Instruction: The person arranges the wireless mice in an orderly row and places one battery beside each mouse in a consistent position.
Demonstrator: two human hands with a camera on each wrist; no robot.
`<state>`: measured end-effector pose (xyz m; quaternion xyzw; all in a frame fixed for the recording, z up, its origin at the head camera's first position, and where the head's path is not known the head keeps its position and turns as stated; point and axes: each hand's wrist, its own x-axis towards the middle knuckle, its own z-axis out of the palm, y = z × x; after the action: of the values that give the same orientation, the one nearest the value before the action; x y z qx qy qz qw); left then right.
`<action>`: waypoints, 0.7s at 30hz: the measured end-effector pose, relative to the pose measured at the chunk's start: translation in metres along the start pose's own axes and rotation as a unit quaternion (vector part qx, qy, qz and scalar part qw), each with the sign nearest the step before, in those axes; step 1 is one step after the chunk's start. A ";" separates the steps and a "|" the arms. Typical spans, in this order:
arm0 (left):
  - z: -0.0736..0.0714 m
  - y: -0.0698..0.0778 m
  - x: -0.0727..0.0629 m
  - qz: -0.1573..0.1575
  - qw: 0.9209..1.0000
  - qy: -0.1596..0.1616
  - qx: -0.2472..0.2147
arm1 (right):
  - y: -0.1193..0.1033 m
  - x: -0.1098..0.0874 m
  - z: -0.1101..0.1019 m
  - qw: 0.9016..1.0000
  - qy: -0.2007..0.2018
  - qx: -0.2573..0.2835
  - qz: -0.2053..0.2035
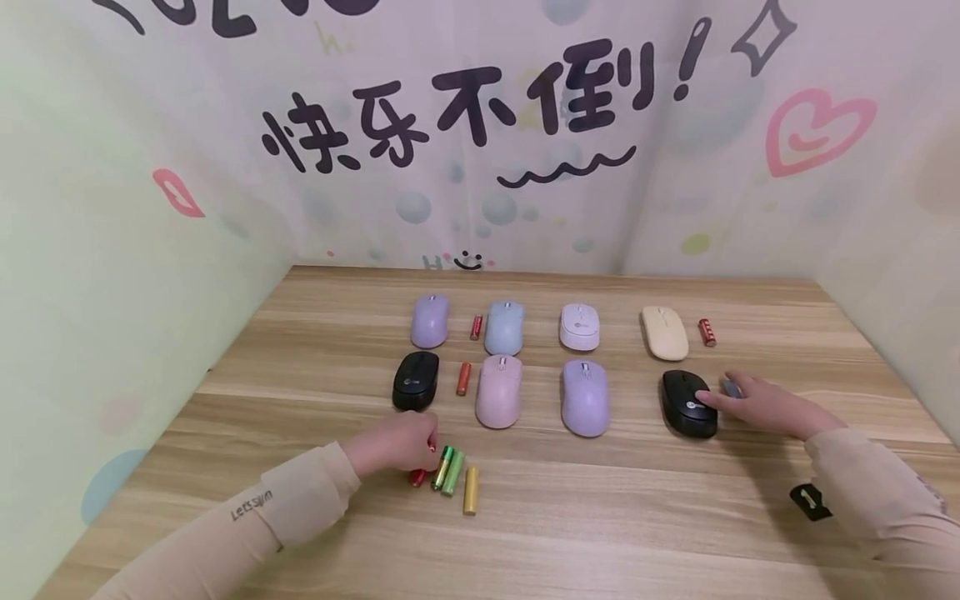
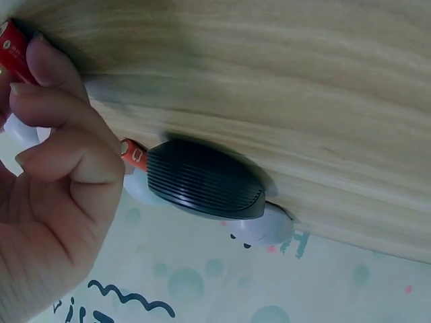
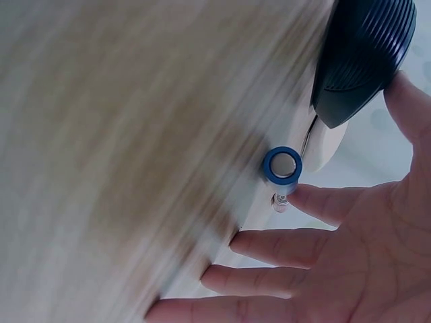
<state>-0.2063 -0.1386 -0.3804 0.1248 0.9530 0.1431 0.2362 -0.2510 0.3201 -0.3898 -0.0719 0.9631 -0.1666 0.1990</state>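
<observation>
My left arm, in its beige left sleeve (image 1: pixel 247 517), comes in from eight o'clock, and my left hand (image 1: pixel 400 442) is low over the tabletop (image 1: pixel 585 533) with its fingers folded, its grip pinching a red battery (image 2: pixel 17 54). From that hand, a dark green battery (image 1: pixel 442 468), a light green battery (image 1: pixel 453 473) and a yellow battery (image 1: pixel 471 490) lie towards four o'clock, and the nearer black mouse (image 1: pixel 416 381) sits between twelve and one. My right arm reaches in from four o'clock, its hand (image 1: pixel 761 406) spread palm down, thumb touching the other black mouse (image 1: pixel 688 402), forefinger against a blue battery (image 3: pixel 282 165) between two and three o'clock of that mouse; the remaining fingers extend down to the wood. From the head, my knuckles cover the middle of the red battery, and the left wrist view cuts it at the edge, along with most of my thumb, so I can't make out the thumb's exact placing. The blue battery is largely behind my fingers from above; at the right wrist it shows end-on, its length hard to judge.
</observation>
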 end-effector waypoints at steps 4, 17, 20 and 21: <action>0.002 -0.003 0.003 0.003 1.000 0.015 -0.004 | -0.001 -0.001 0.000 1.000 -0.001 0.002 0.001; 0.003 -0.004 0.007 0.013 0.999 0.034 -0.018 | -0.001 0.000 0.000 1.000 -0.001 0.003 -0.002; -0.002 0.000 0.011 0.020 0.999 0.045 -0.011 | 0.000 0.001 0.000 1.000 -0.002 0.001 0.000; -0.005 0.002 0.013 0.024 0.999 0.048 -0.009 | 0.000 0.001 0.000 1.000 -0.002 0.001 0.002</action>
<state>-0.2192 -0.1340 -0.3808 0.1382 0.9586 0.1635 0.1878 -0.2515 0.3195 -0.3901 -0.0706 0.9626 -0.1671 0.2010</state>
